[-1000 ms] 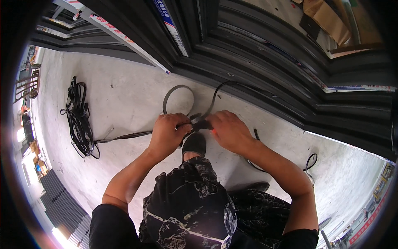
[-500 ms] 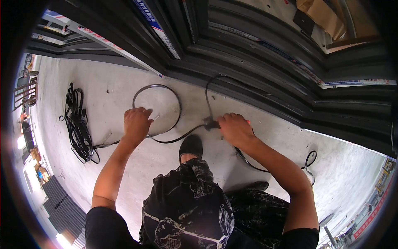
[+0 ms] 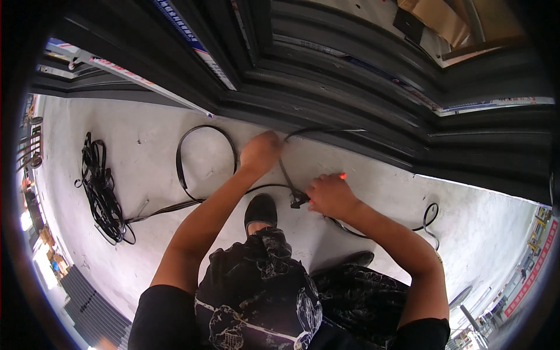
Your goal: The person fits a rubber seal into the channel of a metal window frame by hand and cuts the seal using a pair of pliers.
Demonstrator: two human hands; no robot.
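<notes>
My right hand (image 3: 331, 197) is closed round a black hand tool (image 3: 298, 202) with a bright red end; the palm hides most of it. A flat black strap (image 3: 284, 169) runs down from the bundle of dark grey profiles (image 3: 326, 90) to the tool's head. By the upper part of that strap is my left hand (image 3: 261, 153), its fingers blurred, so whether they pinch the strap is unclear. More strap curves leftward along the floor into a wide loop (image 3: 179, 157) beside my left forearm.
A tangled heap of black strap (image 3: 102, 192) lies on the pale concrete floor (image 3: 146, 125) at the left. Another curl of strap (image 3: 430, 216) lies at the right. My shoe (image 3: 261, 210) stands just below the tool. Cardboard (image 3: 434, 20) is beyond the profiles.
My left hand has moved right and up from the strap loop to the strap near the profiles. The tool's head in my right hand has tipped downward. The view has shifted slightly.
</notes>
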